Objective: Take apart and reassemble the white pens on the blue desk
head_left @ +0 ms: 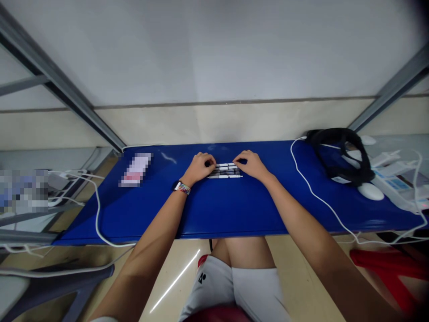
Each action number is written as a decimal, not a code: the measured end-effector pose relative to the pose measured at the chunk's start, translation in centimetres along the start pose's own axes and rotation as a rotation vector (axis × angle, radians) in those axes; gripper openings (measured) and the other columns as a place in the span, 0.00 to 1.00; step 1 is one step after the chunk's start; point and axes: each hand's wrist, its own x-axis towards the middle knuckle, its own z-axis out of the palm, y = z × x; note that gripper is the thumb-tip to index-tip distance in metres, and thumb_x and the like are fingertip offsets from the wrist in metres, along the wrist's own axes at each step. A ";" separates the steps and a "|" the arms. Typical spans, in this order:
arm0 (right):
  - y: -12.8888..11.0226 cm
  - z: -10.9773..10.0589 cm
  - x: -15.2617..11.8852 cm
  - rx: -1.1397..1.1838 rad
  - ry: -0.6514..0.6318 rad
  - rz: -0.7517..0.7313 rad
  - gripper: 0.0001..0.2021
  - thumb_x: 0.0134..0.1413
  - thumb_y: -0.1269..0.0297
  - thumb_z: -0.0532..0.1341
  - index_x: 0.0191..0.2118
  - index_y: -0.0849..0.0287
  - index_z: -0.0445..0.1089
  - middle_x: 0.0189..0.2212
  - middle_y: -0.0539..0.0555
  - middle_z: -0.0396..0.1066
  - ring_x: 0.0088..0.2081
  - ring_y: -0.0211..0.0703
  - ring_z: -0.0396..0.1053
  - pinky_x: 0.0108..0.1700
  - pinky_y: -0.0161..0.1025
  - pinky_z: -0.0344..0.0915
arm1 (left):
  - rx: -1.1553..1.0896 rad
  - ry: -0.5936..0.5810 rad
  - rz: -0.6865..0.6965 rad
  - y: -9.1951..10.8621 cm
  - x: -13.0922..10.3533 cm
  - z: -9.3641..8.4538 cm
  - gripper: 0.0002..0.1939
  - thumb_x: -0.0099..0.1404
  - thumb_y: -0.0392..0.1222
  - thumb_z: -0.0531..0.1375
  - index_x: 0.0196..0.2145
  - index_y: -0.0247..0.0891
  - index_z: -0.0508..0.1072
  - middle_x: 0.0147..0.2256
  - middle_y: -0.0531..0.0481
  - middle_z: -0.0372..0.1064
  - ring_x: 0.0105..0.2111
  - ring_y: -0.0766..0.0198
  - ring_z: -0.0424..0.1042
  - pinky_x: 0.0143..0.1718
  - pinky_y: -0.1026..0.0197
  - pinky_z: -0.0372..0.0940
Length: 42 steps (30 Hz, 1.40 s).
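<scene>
Several white-and-black pens [225, 175] lie side by side in a row, left to right in length, on the blue table [231, 210]. At their left ends is my left hand [200, 167], with a watch on its wrist; thumb and fingers are closed in a pinch on the end of the farthest pen. My right hand [250, 163] pinches the right end of that same far pen. The nearer pens rest on the tabletop between and just below my hands.
A pixelated pink and white item [136, 170] lies at the table's left. On the right are a black headset [342, 156], white controllers [371, 191] and a white cable [311, 190]. Metal frame posts stand at both sides, with a wall behind.
</scene>
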 end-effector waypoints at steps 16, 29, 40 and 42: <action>-0.9 0.2 -0.4 0.073 0.144 0.060 0.07 0.61 0.62 0.66 0.36 0.47 0.84 0.38 0.54 0.79 0.45 0.55 0.72 0.58 0.56 0.65 | -0.085 0.190 -0.098 1.0 -0.2 1.7 0.10 0.69 0.39 0.59 0.34 0.43 0.81 0.35 0.46 0.77 0.39 0.50 0.72 0.50 0.49 0.62; -3.2 4.0 -0.6 0.537 0.488 0.368 0.09 0.56 0.62 0.63 0.37 0.51 0.82 0.39 0.54 0.79 0.47 0.53 0.74 0.55 0.50 0.68 | -0.587 0.379 -0.327 2.2 0.3 3.9 0.12 0.72 0.42 0.56 0.34 0.41 0.78 0.38 0.46 0.78 0.43 0.55 0.76 0.52 0.53 0.68; -3.2 4.8 -0.9 0.427 0.403 0.330 0.09 0.57 0.65 0.61 0.37 0.50 0.81 0.41 0.54 0.78 0.48 0.54 0.74 0.58 0.54 0.68 | -0.814 0.448 -0.449 1.7 0.5 4.0 0.11 0.70 0.42 0.57 0.32 0.40 0.76 0.34 0.46 0.78 0.37 0.60 0.77 0.44 0.57 0.71; -3.3 4.8 -0.9 0.413 0.387 0.326 0.09 0.57 0.65 0.62 0.36 0.50 0.81 0.42 0.54 0.78 0.47 0.55 0.74 0.57 0.54 0.68 | -0.823 0.444 -0.452 1.9 0.5 4.0 0.10 0.69 0.41 0.57 0.32 0.40 0.77 0.34 0.46 0.78 0.36 0.60 0.76 0.43 0.57 0.70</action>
